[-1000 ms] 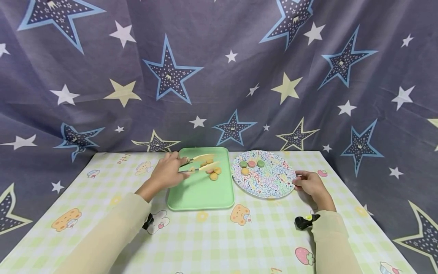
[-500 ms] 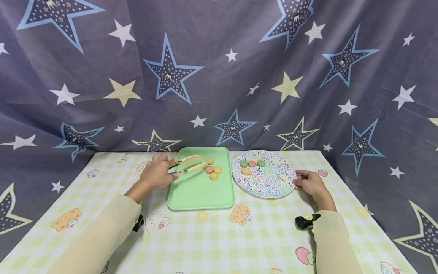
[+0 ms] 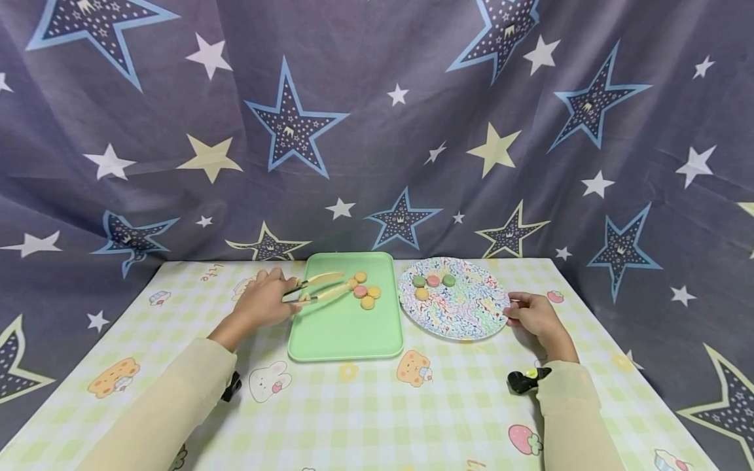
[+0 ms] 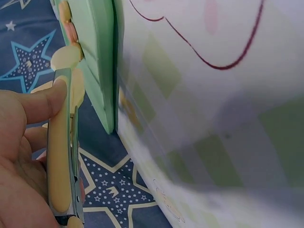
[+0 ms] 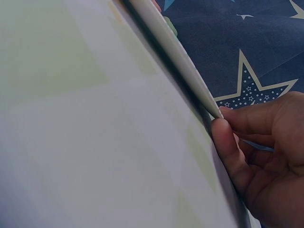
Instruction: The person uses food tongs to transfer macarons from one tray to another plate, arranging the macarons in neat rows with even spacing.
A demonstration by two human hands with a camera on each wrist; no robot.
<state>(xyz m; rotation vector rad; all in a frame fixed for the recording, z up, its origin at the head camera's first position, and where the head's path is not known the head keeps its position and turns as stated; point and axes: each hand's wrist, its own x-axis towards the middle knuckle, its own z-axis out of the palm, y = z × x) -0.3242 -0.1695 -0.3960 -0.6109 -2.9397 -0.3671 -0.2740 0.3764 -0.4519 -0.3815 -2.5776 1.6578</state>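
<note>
My left hand (image 3: 262, 301) grips a pair of tongs (image 3: 332, 292) with pale yellow tips, held over the left side of a green tray (image 3: 347, 333). The tongs' arms are spread, and the nearer tip is right at the yellow macarons (image 3: 368, 303). Among these sits one pink macaron (image 3: 360, 292). In the left wrist view, the thumb presses along the tongs' yellow handle (image 4: 59, 156). My right hand (image 3: 533, 314) pinches the right rim of a speckled round plate (image 3: 465, 307); the right wrist view shows thumb and fingers on the plate's edge (image 5: 190, 69).
On the plate's left part lie two green macarons (image 3: 449, 280), a pink one (image 3: 433, 280) and a yellow one (image 3: 422, 294). A checked tablecloth (image 3: 377, 418) covers the table. A dark star-patterned curtain (image 3: 365, 163) hangs behind its far edge.
My left hand has drawn the tongs back to the left from over the tray's macarons, uncovering the pink one. Lately the tongs' tips have come slightly lower. The right hand and plate stay still.
</note>
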